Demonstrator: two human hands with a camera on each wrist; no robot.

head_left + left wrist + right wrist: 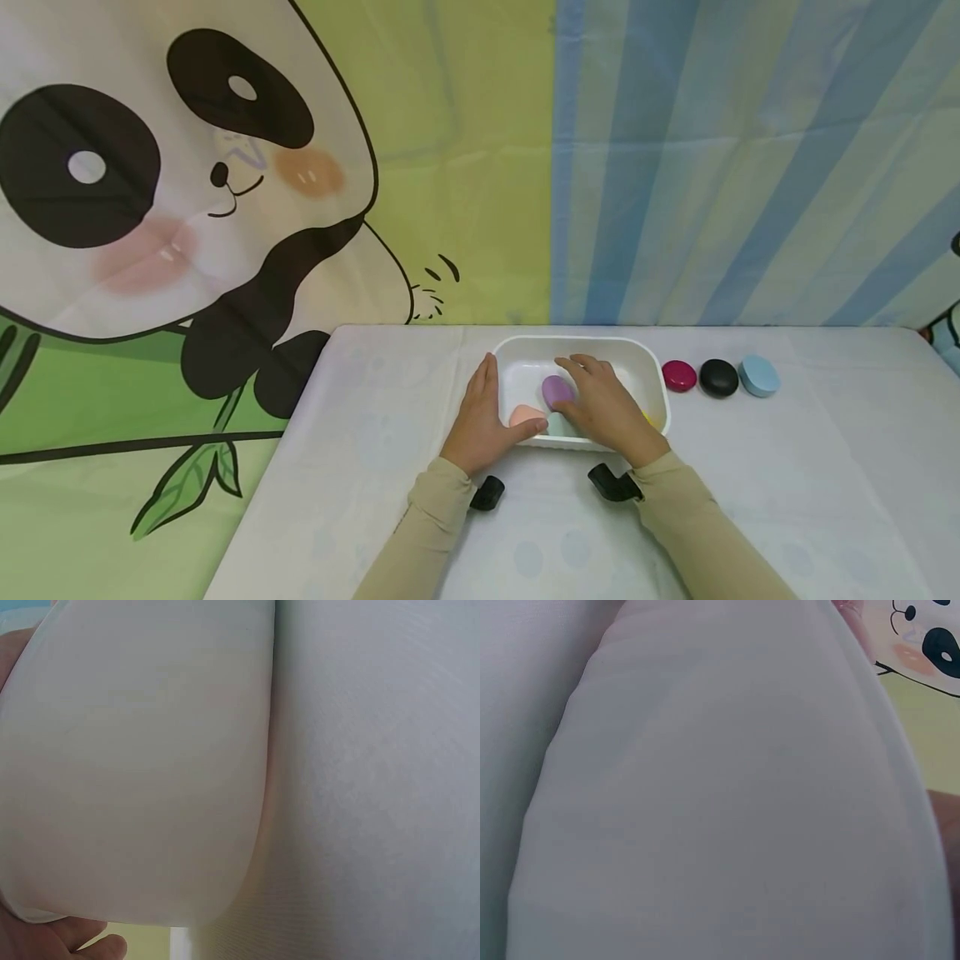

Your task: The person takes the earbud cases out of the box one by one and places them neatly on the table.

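A white plastic tray (517,348) stands on the table. My left hand (480,421) holds its near left corner, fingers along the left wall and thumb over the front rim. Inside lie a purple rounded piece (556,390), a peach piece (527,414), a pale mint piece (558,425) and a bit of yellow (649,419), mostly hidden. My right hand (603,408) reaches into the tray over the front side. Its thumb is close against the purple piece, while the fingertips stand apart from it. Both wrist views mostly show the tray's outer wall (142,772).
Right of the tray, a dark red piece (679,376), a black piece (718,378) and a light blue piece (759,376) sit in a row on the white-covered table (832,483). Behind the table hangs a printed panda backdrop (465,167).
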